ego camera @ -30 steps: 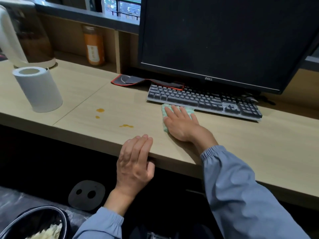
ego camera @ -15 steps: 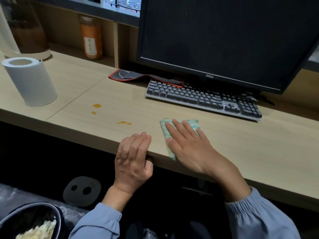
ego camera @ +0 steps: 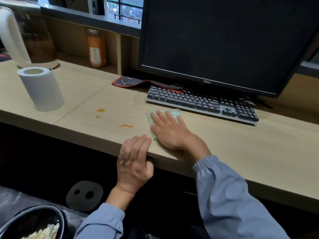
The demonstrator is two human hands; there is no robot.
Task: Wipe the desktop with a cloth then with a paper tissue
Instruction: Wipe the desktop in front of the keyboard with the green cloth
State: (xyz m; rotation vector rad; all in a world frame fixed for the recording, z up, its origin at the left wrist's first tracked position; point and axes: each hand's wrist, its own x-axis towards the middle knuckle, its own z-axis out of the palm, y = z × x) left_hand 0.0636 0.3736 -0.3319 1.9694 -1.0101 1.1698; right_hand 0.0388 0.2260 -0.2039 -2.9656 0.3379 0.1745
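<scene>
A light wooden desktop (ego camera: 224, 145) runs across the view. My right hand (ego camera: 170, 131) lies flat on a green cloth (ego camera: 174, 113), pressing it on the desk just in front of the keyboard. My left hand (ego camera: 134, 161) grips the desk's front edge, fingers on top and thumb underneath. Three orange spill spots lie left of the cloth: one (ego camera: 100, 110), a small one (ego camera: 98, 116) and a streak (ego camera: 125, 126) nearest the cloth. A white paper roll (ego camera: 42, 89) stands upright at the desk's left.
A dark keyboard (ego camera: 202, 102) and a black monitor (ego camera: 222, 40) sit behind the cloth. A red-edged mouse pad (ego camera: 138, 82) lies partly under the keyboard. An orange bottle (ego camera: 96, 47) and a white kettle (ego camera: 22, 37) stand at the back left. A bin (ego camera: 29, 223) sits on the floor.
My right hand slid the cloth toward the desk's front edge, then back away to near the keyboard. My left hand stayed on the edge.
</scene>
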